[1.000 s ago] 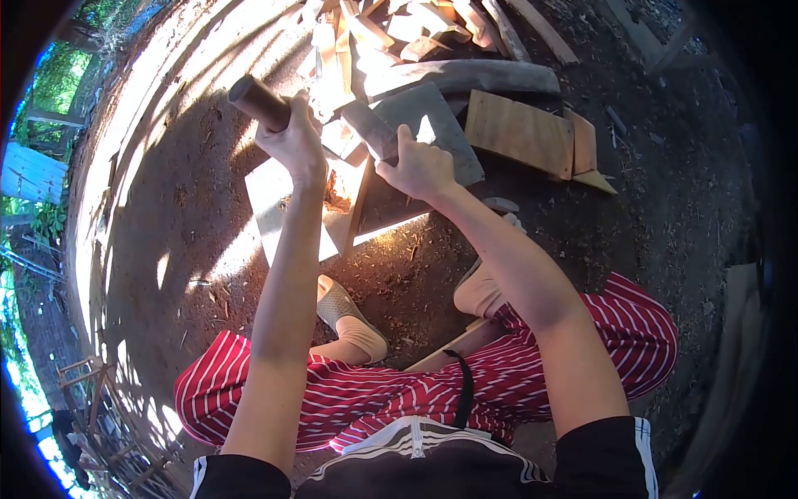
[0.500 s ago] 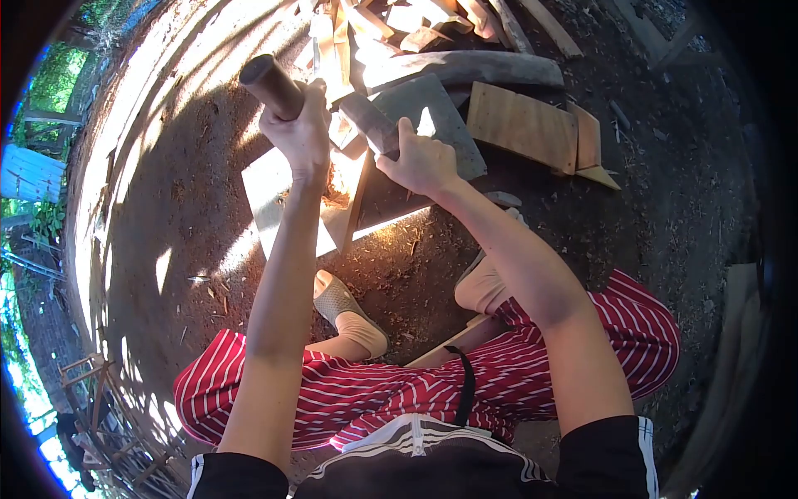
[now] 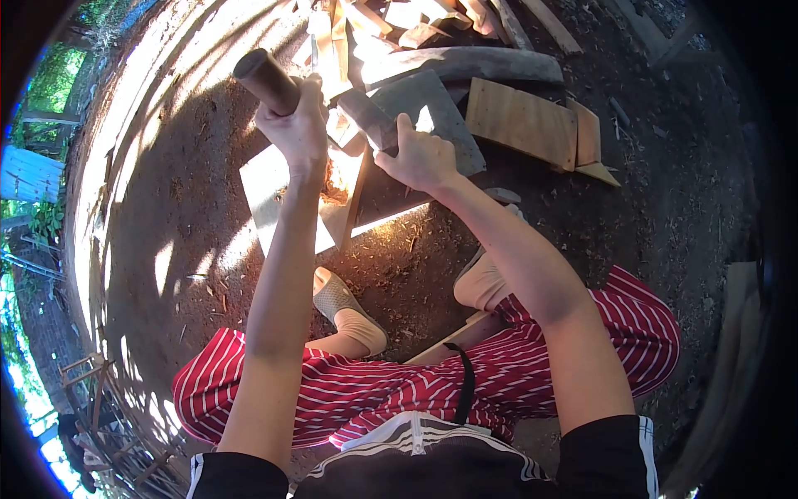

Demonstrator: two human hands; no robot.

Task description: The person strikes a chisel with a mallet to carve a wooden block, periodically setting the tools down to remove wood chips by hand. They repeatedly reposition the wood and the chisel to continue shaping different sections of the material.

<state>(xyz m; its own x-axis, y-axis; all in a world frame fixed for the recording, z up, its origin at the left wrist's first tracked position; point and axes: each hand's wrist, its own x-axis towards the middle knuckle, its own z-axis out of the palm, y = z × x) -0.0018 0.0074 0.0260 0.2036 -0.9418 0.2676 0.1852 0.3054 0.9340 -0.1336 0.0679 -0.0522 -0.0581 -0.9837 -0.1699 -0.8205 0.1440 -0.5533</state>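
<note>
My left hand (image 3: 293, 125) is closed around a thick, round, dark wooden handle (image 3: 268, 81) that sticks up to the left out of the fist. What lies at its other end is lost in glare. My right hand (image 3: 422, 156) grips the near end of a dark wooden block (image 3: 367, 119), thumb along its top and the other fingers mostly hidden. The block slants up and left, close to the left fist. Beneath both hands are a pale sunlit board (image 3: 270, 187), a wooden piece with a rough, orange-brown hollow (image 3: 334, 187), and a grey board (image 3: 453, 125).
A plywood piece (image 3: 522, 123) with a smaller offcut (image 3: 587, 133) lies to the right. Behind are a long curved timber (image 3: 474, 65) and several split wood pieces (image 3: 424, 35). Wood chips litter the dirt ground (image 3: 395, 270) by my sandalled feet (image 3: 356, 320).
My left hand and the wooden handle have shifted very slightly up and left. My right hand keeps its hold on the block, almost unmoved.
</note>
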